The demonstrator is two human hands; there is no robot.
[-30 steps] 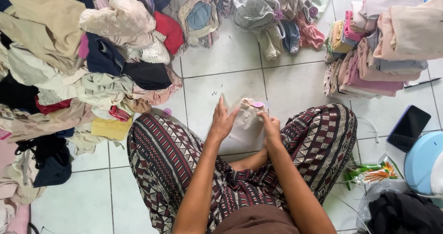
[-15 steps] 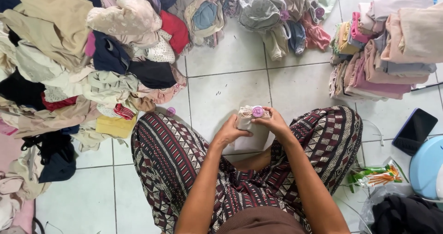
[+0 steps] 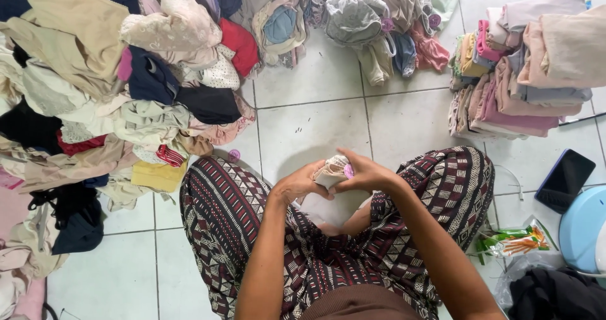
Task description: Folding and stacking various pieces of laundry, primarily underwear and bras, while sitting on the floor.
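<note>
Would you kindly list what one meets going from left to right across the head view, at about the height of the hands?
Loose heap of clothes → left hand → small beige garment → right hand → patterned trouser knee → dark phone → pale blue tub.

Dark phone screen [image 3: 565,176] far right; green snack packet [image 3: 512,238] below.

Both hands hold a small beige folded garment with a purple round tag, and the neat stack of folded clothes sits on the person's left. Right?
Not quite: the head view shows the neat stack of folded clothes on the person's right. Both hands, left and right, do hold the small beige folded garment.
</note>
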